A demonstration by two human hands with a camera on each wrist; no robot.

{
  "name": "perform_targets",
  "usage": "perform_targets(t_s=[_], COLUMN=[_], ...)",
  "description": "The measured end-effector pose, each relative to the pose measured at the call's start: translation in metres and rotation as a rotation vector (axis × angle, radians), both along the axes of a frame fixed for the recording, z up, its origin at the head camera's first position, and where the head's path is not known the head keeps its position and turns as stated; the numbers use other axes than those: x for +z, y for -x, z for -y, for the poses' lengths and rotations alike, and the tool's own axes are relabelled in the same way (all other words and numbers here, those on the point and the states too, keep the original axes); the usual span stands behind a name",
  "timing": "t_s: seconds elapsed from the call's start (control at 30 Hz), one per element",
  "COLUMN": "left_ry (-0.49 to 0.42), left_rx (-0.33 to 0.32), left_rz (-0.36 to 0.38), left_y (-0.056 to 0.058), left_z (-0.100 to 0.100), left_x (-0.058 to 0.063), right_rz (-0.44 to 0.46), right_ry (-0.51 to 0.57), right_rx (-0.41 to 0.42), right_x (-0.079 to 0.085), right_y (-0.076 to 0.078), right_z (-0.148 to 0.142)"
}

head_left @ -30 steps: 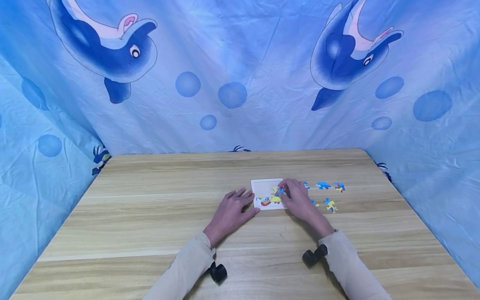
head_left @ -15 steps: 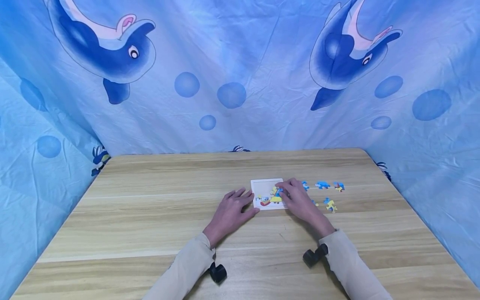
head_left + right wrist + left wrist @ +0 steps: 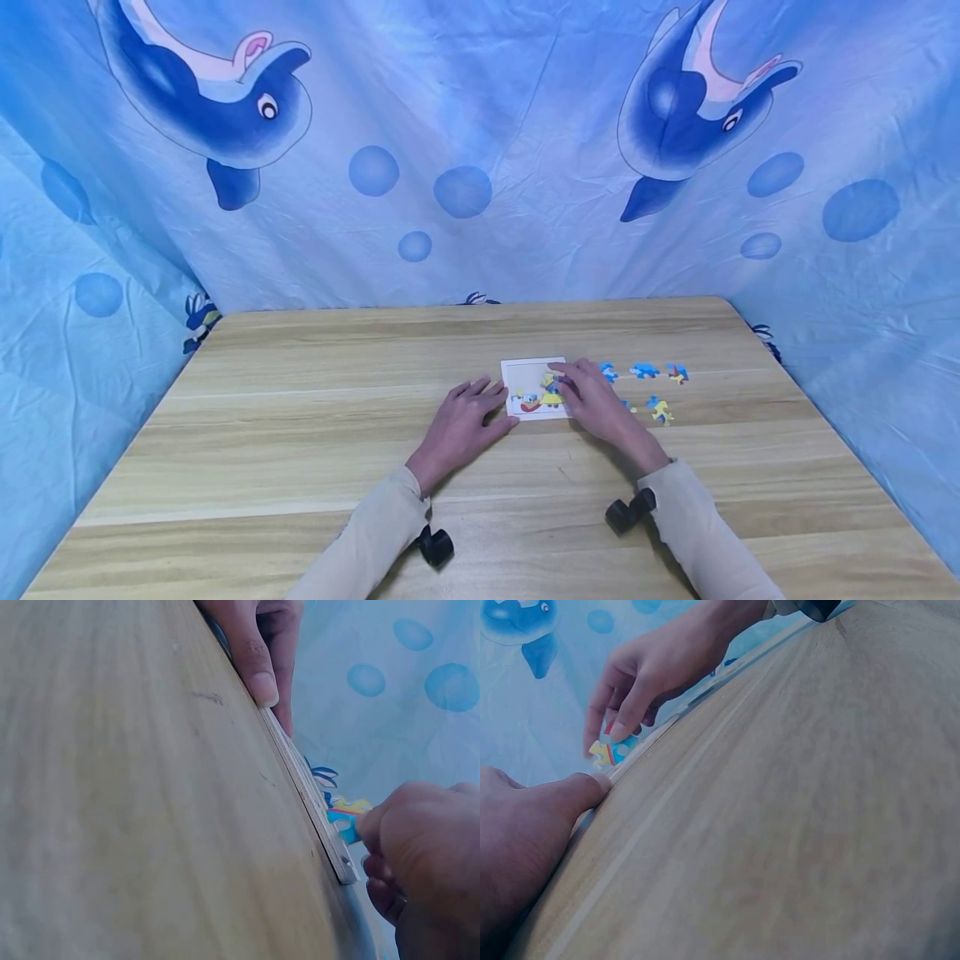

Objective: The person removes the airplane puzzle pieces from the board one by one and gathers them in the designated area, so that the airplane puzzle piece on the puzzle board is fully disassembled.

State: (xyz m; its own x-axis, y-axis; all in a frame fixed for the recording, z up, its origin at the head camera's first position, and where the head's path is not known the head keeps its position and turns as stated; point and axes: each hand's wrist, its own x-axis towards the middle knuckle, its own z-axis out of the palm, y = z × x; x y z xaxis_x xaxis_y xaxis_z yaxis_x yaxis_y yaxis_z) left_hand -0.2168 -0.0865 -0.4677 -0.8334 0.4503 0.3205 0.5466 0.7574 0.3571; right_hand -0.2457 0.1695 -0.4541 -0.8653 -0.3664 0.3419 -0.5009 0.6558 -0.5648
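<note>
A white-rimmed jigsaw tray (image 3: 528, 371) lies on the table, with several joined pieces (image 3: 531, 405) along its near side. My left hand (image 3: 467, 418) rests at the tray's left edge, fingers spread and thumb (image 3: 262, 684) at the near corner. Over the tray's right part, my right hand (image 3: 600, 404) pinches a yellow, red and blue jigsaw piece (image 3: 613, 752) between thumb and fingers. That piece is tilted in the left wrist view and close over the tray in the right wrist view. The hand hides the tray's right side.
Loose jigsaw pieces lie right of the tray: a blue one (image 3: 645, 371), a blue and red one (image 3: 678, 373), and a yellow and blue one (image 3: 660, 410). Another blue piece (image 3: 608, 372) shows beside the right hand. A blue dolphin-print curtain (image 3: 465, 108) hangs behind the table.
My right hand has edged slightly left over the tray, and the piece in its fingers shows at a different angle. My left hand has stayed in place.
</note>
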Motion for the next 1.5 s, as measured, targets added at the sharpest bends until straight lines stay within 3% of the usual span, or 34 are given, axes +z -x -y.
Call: perform_targets(t_s=[0.13,0.27,0.47,0.67,1.5], left_ry=[0.002,0.005,0.006,0.008,0.003], left_rx=[0.001,0.003,0.004,0.007,-0.004], left_rz=[0.005,0.008,0.012,0.017,0.015], left_y=[0.000,0.000,-0.001,-0.001,0.000], left_z=[0.000,0.000,0.002,0.003,0.001], left_x=[0.000,0.000,0.002,0.002,-0.002], right_rz=[0.096,0.121,0.119,0.083,0.062], right_ry=[0.156,0.268,0.293,0.336,0.226], right_rx=[-0.016,-0.052,-0.120,-0.124,-0.312], right_x=[0.002,0.005,0.004,0.001,-0.001], right_y=[0.000,-0.003,-0.007,-0.012,-0.048], right_z=[-0.002,-0.008,-0.025,-0.046,-0.124])
